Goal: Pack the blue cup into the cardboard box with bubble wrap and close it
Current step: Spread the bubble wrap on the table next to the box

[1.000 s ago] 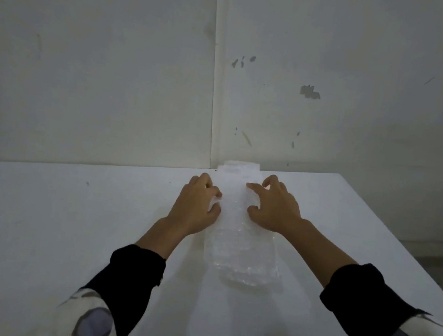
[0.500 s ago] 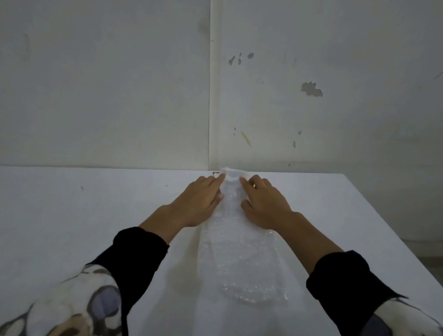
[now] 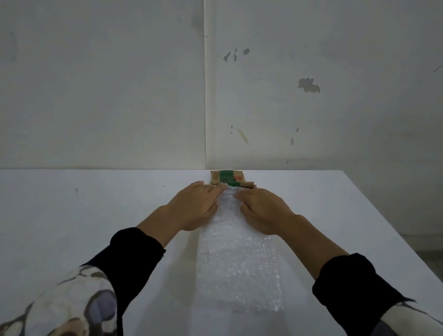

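Observation:
A clear sheet of bubble wrap (image 3: 239, 262) lies lengthwise on the white table (image 3: 78, 223), running away from me. My left hand (image 3: 193, 205) and my right hand (image 3: 262, 210) rest side by side on its far end, fingers pointing forward and curled over a bunched part of the wrap. Just beyond my fingertips, by the wall, a small brown cardboard box (image 3: 227, 177) with green print lies flat. No blue cup shows; whatever is under my hands is hidden.
The table meets a white wall (image 3: 142, 82) at its far edge, right behind the box. Its right edge (image 3: 395, 229) drops to the floor. Bare tabletop stretches to both sides of the wrap.
Both hands have slid forward along the bubble wrap to its far end and flattened. More of the sheet now lies unrolled toward me, and the cardboard box has come into sight.

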The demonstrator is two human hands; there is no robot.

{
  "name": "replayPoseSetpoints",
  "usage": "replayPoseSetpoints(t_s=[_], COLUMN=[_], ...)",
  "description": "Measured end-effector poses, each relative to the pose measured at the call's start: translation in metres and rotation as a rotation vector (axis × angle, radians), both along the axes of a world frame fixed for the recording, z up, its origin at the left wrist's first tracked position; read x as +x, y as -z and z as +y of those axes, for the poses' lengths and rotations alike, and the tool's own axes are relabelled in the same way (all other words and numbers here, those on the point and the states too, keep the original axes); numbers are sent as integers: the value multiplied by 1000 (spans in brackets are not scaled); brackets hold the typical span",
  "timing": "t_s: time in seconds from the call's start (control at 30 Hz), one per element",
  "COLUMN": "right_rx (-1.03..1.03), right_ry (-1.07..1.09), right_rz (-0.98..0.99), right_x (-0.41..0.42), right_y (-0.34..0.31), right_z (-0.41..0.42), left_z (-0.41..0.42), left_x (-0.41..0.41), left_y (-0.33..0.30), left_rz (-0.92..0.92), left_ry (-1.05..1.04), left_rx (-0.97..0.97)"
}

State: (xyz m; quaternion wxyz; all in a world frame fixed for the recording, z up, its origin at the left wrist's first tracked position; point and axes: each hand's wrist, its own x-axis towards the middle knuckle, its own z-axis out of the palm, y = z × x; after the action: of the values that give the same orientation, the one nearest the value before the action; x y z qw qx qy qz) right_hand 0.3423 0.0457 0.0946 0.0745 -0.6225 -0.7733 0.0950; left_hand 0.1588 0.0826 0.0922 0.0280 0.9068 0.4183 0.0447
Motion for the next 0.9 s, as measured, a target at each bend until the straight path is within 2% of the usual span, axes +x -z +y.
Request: replayPoseSetpoints(t_s=[0.07,0.13,0.23,0.3,0.37,0.47,0.57,0.63,0.7,0.83,0.9], right_rx=[-19,-58,32,83,75,-5,-171,-219,-169,202,216], right_ry=[11,21,24,-10,-54,-86,-92,-102,-136,-208,-226], right_rz=[2,73,217,186,142,115,22,53,144,250,254], right_x=[-1,0,11,17,19,18,20,25,31,39,41], right_y=[-2,-6,-13,-13,-8,-7,-13,-13,-10,-1,2], right_z=[1,-1,-11,-23,-33,-34,-33,-39,-48,-59,-63], left_z=[2,2,-1,-11,-22,-32,-36,-39,-42,-46,-49], left_x=[1,1,-7,-13,-18,-29,-42,-47,-49,-48,-46], left_y=[-3,-1,7,11,13,9,7,8,8,9,13], left_rz=[75,64,-165,-386,-492,-465,-312,-250,-271,-355,-420], left_ry=[-5,14,47,51,79,125,149,172,171,185,216], left_rx=[21,5,1,78,123,77,39,-3,-38,25,73])
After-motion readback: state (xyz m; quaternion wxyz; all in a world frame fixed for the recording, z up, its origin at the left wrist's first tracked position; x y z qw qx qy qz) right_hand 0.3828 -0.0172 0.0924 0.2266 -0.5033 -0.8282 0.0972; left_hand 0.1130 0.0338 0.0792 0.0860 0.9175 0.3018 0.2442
